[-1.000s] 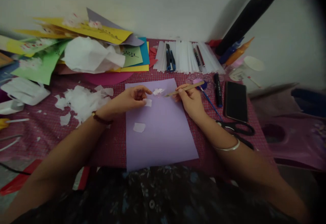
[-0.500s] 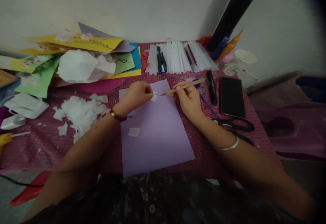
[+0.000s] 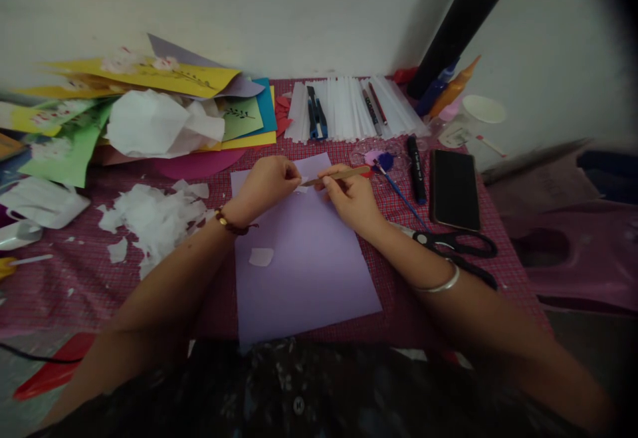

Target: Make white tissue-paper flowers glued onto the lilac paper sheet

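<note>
A purple sheet (image 3: 309,272) lies on the checked tablecloth in front of me. Over its upper part, my left hand (image 3: 272,182) pinches a small white paper piece (image 3: 302,189) between thumb and fingertips. My right hand (image 3: 353,199) holds a thin wooden stick (image 3: 349,173), and the stick's pointed end is at the white piece, close to my left fingertips. Whether they touch is too small to tell. Another white scrap (image 3: 262,256) rests on the sheet's left part.
Torn white paper (image 3: 157,222) is heaped at the left, below coloured cards (image 3: 189,78). Scissors (image 3: 461,244), a phone (image 3: 454,189), a black marker (image 3: 416,169) and a paintbrush (image 3: 399,192) lie at the right. White strips (image 3: 341,109) line the back.
My right hand has moved left with the stick, bringing its tip to the white piece. The paint palette's blue and pink spots now show more. My left hand has hardly moved.
</note>
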Available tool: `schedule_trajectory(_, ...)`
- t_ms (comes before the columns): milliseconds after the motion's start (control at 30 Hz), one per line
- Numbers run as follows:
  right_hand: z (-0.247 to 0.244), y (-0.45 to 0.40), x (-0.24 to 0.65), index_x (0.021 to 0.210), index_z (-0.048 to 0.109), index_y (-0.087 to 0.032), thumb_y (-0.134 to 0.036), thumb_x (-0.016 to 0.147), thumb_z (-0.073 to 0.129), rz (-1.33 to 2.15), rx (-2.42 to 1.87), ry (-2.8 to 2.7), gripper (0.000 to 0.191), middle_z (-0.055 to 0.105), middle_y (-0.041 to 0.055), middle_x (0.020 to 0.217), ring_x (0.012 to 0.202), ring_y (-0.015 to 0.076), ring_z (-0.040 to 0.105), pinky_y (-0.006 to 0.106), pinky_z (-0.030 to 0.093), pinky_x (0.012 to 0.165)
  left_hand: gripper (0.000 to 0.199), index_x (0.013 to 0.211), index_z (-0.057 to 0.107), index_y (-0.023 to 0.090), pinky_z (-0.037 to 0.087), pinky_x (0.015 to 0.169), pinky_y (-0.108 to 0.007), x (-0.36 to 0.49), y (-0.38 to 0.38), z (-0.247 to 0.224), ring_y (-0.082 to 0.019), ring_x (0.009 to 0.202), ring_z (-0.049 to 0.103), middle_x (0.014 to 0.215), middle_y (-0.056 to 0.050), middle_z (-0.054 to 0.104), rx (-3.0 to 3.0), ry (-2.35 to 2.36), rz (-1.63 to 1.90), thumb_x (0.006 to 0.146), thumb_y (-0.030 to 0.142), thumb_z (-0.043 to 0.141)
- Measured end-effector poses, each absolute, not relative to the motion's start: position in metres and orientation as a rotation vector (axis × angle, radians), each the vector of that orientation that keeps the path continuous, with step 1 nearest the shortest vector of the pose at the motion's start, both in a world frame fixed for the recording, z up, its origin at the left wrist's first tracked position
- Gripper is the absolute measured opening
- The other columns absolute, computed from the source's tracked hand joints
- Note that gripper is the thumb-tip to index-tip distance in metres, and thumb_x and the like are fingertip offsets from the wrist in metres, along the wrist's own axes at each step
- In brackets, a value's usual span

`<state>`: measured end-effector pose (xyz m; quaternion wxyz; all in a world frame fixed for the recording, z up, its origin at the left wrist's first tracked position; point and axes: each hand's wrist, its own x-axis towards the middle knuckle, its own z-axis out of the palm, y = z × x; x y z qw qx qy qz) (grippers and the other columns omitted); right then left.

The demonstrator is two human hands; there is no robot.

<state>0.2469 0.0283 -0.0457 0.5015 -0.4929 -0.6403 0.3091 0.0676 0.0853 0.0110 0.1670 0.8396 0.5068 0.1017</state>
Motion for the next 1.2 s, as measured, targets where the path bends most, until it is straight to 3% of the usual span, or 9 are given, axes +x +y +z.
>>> schedule_trajectory(100, -0.045, 0.029, 0.246, 0.096, 0.066, -0.02, -0.03, 0.093, 0.051, 0.725, -1.217, -1.579, 0.018, 0.073, 0.0025, 0.082, 0.069, 0.0169, 0.067, 0.03, 0.051, 0.063, 0.021, 0.082, 0.076, 0.015, 0.043, 0.068, -0.03, 0.065, 0.088, 0.012, -0.017, 0.068, 0.06, 0.076, -0.007, 0.071, 2.384, 1.425, 0.305, 0.08, 0.024, 0.057)
schedule_trajectory(267, -0.045, 0.029, 0.245, 0.096, 0.067, -0.02, -0.031, 0.094, 0.05, 0.684, -1.237, -1.629, 0.02, 0.073, 0.0033, 0.084, 0.074, 0.0181, 0.068, 0.031, 0.051, 0.065, 0.033, 0.108, 0.07, 0.014, 0.045, 0.069, -0.029, 0.054, 0.085, 0.021, -0.015, 0.071, 0.06, 0.085, -0.005, 0.07, 2.273, 1.446, 0.568, 0.08, 0.028, 0.059)
schedule_trajectory(467, -0.043, 0.027, 0.243, 0.098, 0.071, -0.02, -0.027, 0.095, 0.049, 0.623, -1.225, -1.73, 0.024, 0.075, 0.0059, 0.1, 0.084, 0.0196, 0.071, 0.033, 0.055, 0.076, 0.018, 0.086, 0.066, 0.016, 0.042, 0.063, -0.027, 0.026, 0.057, 0.019, -0.015, 0.068, 0.059, 0.077, -0.003, 0.067, 2.258, 1.35, 0.358, 0.082, 0.03, 0.056)
schedule_trajectory(733, -0.038, 0.025, 0.24, 0.101, 0.073, -0.022, -0.026, 0.095, 0.049, 0.532, -1.225, -1.862, 0.025, 0.076, 0.005, 0.107, 0.096, 0.0198, 0.071, 0.034, 0.056, 0.088, 0.017, 0.085, 0.062, 0.017, 0.046, 0.072, -0.029, -0.003, 0.048, 0.004, -0.016, 0.076, 0.059, 0.085, -0.004, 0.064, 2.218, 1.112, 0.213, 0.083, 0.029, 0.05)
schedule_trajectory(867, -0.039, 0.024, 0.242, 0.103, 0.072, -0.023, -0.029, 0.096, 0.049, 0.542, -1.197, -1.833, 0.025, 0.075, 0.0049, 0.104, 0.094, 0.0199, 0.071, 0.035, 0.056, 0.085, 0.016, 0.086, 0.063, 0.017, 0.046, 0.081, -0.029, -0.01, 0.052, 0.007, -0.017, 0.086, 0.06, 0.093, -0.005, 0.064, 2.218, 0.96, 0.159, 0.084, 0.026, 0.049)
schedule_trajectory(1100, -0.039, 0.017, 0.249, 0.097, 0.068, -0.023, -0.04, 0.096, 0.052, 0.651, -1.154, -1.552, 0.023, 0.071, 0.0043, 0.084, 0.071, 0.0175, 0.067, 0.033, 0.055, 0.061, 0.023, 0.103, 0.066, 0.019, 0.041, 0.096, -0.031, -0.019, 0.044, 0.014, -0.021, 0.103, 0.057, 0.107, -0.008, 0.063, 2.292, 0.649, -0.07, 0.081, 0.024, 0.064)
schedule_trajectory(1200, -0.039, 0.013, 0.248, 0.096, 0.068, -0.024, -0.041, 0.096, 0.053, 0.688, -1.153, -1.542, 0.023, 0.071, 0.0041, 0.083, 0.07, 0.0171, 0.067, 0.032, 0.055, 0.061, 0.023, 0.101, 0.065, 0.018, 0.041, 0.093, -0.031, -0.015, 0.038, 0.013, -0.022, 0.101, 0.055, 0.105, -0.008, 0.062, 2.361, 0.641, -0.094, 0.079, 0.022, 0.065)
